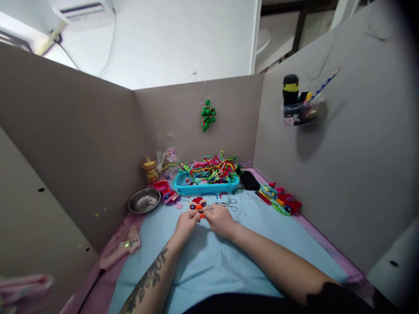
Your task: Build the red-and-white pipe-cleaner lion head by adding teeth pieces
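Observation:
Between my two hands, above the blue cloth, is a small fuzzy pipe-cleaner figure with a red top, dark blue eyes and orange and pale pink parts. My left hand pinches its lower left edge. On the other side, the fingers of my right hand close on its lower right edge. My fingers hide part of the figure's underside. A pair of scissors lies just beyond my right hand. Short blue and red pipe-cleaner pieces are scattered behind the figure.
A blue tray heaped with coloured pipe cleaners stands at the back. To the left are a metal bowl and a pink glue gun with a green light. Finished fuzzy pieces and a black phone lie right.

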Demonstrator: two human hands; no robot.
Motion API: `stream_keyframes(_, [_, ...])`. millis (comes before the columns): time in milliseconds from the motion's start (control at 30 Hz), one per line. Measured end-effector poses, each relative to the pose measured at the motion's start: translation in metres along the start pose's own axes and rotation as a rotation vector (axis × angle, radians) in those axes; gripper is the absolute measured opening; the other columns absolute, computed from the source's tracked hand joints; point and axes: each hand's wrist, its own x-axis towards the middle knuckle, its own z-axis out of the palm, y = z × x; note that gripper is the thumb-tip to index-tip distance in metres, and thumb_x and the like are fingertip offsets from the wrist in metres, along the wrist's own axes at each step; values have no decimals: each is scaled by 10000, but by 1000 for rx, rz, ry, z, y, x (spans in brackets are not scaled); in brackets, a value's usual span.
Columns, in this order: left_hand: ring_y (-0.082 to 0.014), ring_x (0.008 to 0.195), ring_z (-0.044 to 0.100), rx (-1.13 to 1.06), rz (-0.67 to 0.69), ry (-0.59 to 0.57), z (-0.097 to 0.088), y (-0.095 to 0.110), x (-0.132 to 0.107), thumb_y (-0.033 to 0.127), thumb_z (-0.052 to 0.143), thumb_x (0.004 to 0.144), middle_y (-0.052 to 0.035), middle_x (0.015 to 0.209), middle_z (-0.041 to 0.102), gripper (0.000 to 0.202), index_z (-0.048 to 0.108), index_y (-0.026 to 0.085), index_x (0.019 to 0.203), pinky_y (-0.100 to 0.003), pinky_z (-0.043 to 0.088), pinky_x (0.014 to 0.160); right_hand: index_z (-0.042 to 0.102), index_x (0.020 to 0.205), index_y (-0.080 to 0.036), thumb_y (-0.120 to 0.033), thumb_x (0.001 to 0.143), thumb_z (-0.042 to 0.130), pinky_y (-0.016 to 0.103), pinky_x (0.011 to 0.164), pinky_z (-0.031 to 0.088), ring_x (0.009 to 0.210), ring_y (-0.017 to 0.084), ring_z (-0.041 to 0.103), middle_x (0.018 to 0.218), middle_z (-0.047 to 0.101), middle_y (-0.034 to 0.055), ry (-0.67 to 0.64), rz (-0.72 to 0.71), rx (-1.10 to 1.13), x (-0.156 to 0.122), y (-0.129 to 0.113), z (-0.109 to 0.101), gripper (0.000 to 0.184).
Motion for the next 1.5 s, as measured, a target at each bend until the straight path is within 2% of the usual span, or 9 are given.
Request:
stream_keyframes(133, [-136, 523, 481, -109, -91, -28, 3, -5, 4, 266, 451, 751, 8, 504, 548, 274, 609, 133, 570, -237, 340, 530, 620, 812, -163, -171, 821, 460, 275, 660, 351, 779, 202, 556, 779, 647, 86, -14, -13, -40, 4, 1, -1, 160])
stream_keyframes(367, [-188, 786, 579, 284, 243, 247, -16, -10, 0, 291, 541, 784, -31, 805, 704, 178, 702, 216, 790, -321, 392, 787, 556, 1121, -193, -321, 862, 478, 278, 735, 388, 861, 203, 604, 981, 667, 87, -89, 149, 139, 5, 11, -6, 299])
stream_keyframes(533, [-227, 903, 567, 365, 333, 323, -22, -17, 1, 277, 632, 741, -54, 894, 702, 184, 696, 238, 909, -383, 400, 833, 580, 1090, -231, -221, 867, 462, 276, 795, 389, 929, 188, 594, 1013, 659, 51, -75, 166, 247, -6, 22, -2, 252])
stream_keyframes(633, [-262, 1036, 527, 401, 397, 310, -18, -16, 0, 246, 682, 696, -56, 1005, 687, 317, 665, 270, 1012, -459, 342, 922, 599, 1023, -223, -206, 875, 453, 279, 785, 390, 898, 184, 588, 960, 658, 49, -15, 169, 245, -8, 24, -1, 209])
stream_keyframes(767, [-252, 1023, 548, 410, 452, 231, -11, -13, -3, 236, 667, 715, -35, 948, 706, 288, 667, 299, 996, -541, 218, 1001, 595, 992, -213, -200, 863, 483, 279, 766, 385, 864, 181, 567, 889, 637, 51, 31, 120, 207, -9, 22, -3, 171])
stream_keyframes(900, [-233, 960, 580, 369, 431, 236, -11, -12, -4, 264, 655, 728, -58, 945, 704, 284, 666, 263, 1012, -500, 270, 987, 587, 975, -207, -192, 866, 476, 288, 767, 378, 856, 180, 547, 876, 621, 52, 77, 96, 185, -10, 22, -1, 156])
stream_keyframes(1067, [-216, 873, 584, 358, 394, 243, -16, -11, -4, 304, 619, 758, -58, 854, 706, 171, 693, 220, 889, -407, 381, 877, 585, 992, -207, -185, 858, 486, 290, 771, 372, 860, 181, 538, 879, 616, 52, 106, 104, 185, -11, 25, 3, 168])
stream_keyframes(1300, [-254, 985, 550, 495, 437, 240, -12, -1, -11, 293, 627, 759, -30, 897, 711, 226, 671, 328, 978, -555, 150, 1007, 583, 992, -199, -187, 862, 470, 278, 734, 363, 837, 173, 545, 862, 613, 43, 37, 76, 165, -11, 16, -1, 172])
stream_keyframes(1500, [-251, 911, 566, 519, 439, 244, -12, -1, -9, 299, 591, 782, -32, 793, 715, 153, 702, 318, 884, -540, 175, 998, 606, 955, -201, -205, 885, 431, 281, 715, 339, 822, 174, 536, 842, 620, 48, -5, 82, 133, -7, 15, -5, 189])
